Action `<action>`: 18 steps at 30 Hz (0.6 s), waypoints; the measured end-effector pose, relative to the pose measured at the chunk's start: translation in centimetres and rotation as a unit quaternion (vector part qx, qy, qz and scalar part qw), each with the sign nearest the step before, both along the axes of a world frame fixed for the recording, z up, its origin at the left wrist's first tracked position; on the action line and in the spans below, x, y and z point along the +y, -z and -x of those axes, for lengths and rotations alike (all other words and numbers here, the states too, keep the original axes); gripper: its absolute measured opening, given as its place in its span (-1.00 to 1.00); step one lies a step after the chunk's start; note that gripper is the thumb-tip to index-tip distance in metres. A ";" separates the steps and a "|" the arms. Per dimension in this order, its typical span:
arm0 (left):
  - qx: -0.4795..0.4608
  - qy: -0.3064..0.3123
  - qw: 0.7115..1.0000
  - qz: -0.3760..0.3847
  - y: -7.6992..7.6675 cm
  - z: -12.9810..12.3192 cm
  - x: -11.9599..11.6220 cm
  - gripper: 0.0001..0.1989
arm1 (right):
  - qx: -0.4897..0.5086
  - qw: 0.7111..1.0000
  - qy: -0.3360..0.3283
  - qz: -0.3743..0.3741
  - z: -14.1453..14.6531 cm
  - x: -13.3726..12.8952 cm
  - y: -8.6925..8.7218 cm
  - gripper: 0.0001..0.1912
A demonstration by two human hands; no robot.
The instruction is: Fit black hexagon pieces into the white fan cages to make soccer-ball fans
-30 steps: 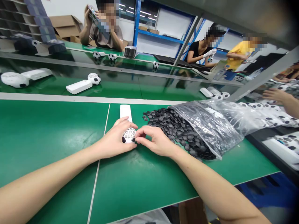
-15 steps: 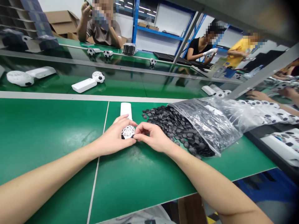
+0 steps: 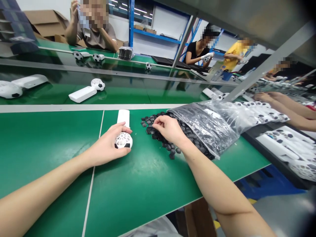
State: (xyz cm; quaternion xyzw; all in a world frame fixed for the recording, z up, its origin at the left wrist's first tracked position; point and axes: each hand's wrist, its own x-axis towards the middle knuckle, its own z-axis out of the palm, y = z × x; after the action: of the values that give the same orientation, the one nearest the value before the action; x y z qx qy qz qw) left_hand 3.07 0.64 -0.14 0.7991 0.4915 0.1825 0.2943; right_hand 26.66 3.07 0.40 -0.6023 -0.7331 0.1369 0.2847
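Note:
My left hand [image 3: 108,144] is curled around the round football-patterned head of a white handheld fan [image 3: 123,141], thumb in front and fingers behind. The fan lies on the green table, its white handle [image 3: 123,118] pointing away from me. Black patches show on the near side of its openwork white grille. Over a heap of small black pentagon pieces [image 3: 170,146], my right hand [image 3: 169,130] has thumb and forefinger pinched together. Whether a piece is between those fingertips is too small to make out. The heap spills from a clear plastic bag [image 3: 209,125].
Football-headed fans [image 3: 86,90] lie on the green conveyor beyond the table's pale edge strip [image 3: 61,107]. At right, a black tray [image 3: 261,141] holds several white fans. Co-workers sit across the line, and another person's arms [image 3: 283,105] reach in from the right.
My right hand has left the fan head and moved right to the black pieces. My left hand still holds the fan. The whole view has shifted slightly.

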 end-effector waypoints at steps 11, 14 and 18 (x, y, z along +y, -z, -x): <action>-0.022 0.024 0.999 -0.034 0.6 0.5 0.3 -0.50 | -0.243 0.966 -0.082 0.023 1.7 -1.0 0.6 -0.85; -0.015 -0.040 0.999 -0.032 0.6 0.4 0.4 -0.45 | -0.300 0.947 -0.112 0.004 2.0 -1.5 0.4 -0.84; -0.002 -0.014 1.000 0.012 -0.2 0.5 0.3 -0.50 | -0.351 0.927 -0.134 -0.006 2.5 -1.9 0.4 -0.84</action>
State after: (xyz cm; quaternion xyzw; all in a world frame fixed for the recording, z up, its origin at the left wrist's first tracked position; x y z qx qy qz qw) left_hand 2.53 0.96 0.07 0.7879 0.5044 0.1825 0.3023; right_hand 24.18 1.20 -0.02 -0.5058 -0.8611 -0.0512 -0.0085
